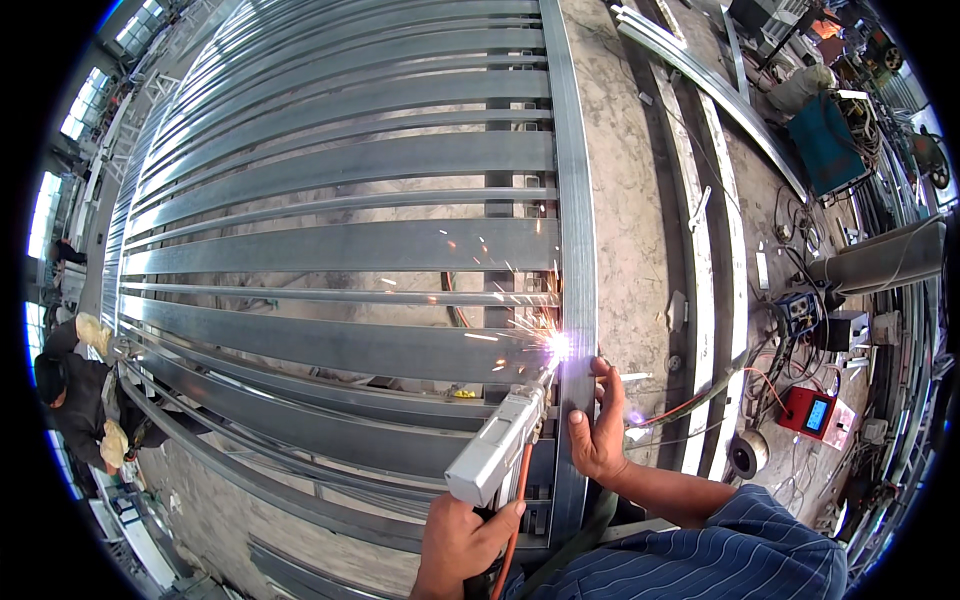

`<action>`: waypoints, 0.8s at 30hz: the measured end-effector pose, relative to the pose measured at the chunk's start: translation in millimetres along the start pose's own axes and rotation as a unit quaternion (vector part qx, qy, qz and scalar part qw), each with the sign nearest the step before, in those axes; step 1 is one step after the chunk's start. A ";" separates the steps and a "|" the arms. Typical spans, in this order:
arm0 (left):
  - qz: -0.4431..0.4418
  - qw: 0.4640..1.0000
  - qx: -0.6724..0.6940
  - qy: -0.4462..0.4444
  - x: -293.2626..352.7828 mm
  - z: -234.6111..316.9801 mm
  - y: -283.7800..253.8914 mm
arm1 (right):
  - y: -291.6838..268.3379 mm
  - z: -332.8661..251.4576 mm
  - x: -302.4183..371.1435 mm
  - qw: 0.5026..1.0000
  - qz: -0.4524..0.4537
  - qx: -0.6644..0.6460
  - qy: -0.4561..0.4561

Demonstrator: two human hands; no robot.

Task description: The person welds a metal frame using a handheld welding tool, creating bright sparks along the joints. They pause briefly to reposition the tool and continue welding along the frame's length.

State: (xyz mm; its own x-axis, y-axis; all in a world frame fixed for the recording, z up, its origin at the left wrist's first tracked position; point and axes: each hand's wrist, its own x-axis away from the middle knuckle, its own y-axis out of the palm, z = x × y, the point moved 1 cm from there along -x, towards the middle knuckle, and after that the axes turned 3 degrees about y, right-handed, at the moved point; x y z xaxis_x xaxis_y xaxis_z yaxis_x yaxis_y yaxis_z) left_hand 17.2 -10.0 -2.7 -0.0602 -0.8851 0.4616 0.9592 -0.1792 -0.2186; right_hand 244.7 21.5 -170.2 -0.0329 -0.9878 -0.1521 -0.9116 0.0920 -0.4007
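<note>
1. Toward the floor's (640, 200) far right corner: teal machine (828, 145), with coiled cables against its right side.
2. Nearer, along the floor's right edge: grey post (890, 257), with blue device (797, 315) near its left end.
3. Nearer again, by that edge: red box (808, 414) with lit screen; near it, inward, spool (747, 455).
4. Farther inward: two white beams (704, 300), lying apart.
5. Past the floor's left edge: bright windows (85, 105).

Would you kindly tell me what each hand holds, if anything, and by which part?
The left hand holds the welding torch by its rear end; the right hand touches the metal beam, grip unclear.
</note>
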 end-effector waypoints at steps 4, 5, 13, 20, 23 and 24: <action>0.005 1.000 0.003 0.003 2.1 1.7 0.8 | 0.9 0.4 1.2 1.000 0.000 -0.005 0.004; 0.005 1.000 -0.002 0.004 2.6 2.7 0.1 | 0.7 0.4 1.0 1.000 -0.001 -0.003 0.004; 0.013 1.000 0.008 0.025 7.8 -5.2 2.9 | 0.5 -1.0 0.7 1.000 -0.001 -0.008 0.006; -0.014 1.000 -0.022 -0.013 11.7 3.8 -0.3 | 0.3 -0.5 -0.2 1.000 0.000 -0.007 0.001; -0.024 0.999 -0.030 -0.039 14.4 6.1 -0.8 | 0.6 0.9 0.8 1.000 -0.002 -0.004 0.001; -0.028 0.998 -0.039 -0.048 14.4 8.4 -0.9 | 0.4 1.0 0.5 1.000 -0.002 -0.004 0.001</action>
State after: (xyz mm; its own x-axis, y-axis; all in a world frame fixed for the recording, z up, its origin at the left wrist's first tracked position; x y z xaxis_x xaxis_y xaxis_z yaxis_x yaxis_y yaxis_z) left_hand 17.8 -19.0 11.4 -0.0824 -0.8284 0.5540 0.9305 -0.2631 -0.2549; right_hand 244.8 21.1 -171.3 -0.0305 -0.9885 -0.1483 -0.9149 0.0874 -0.3942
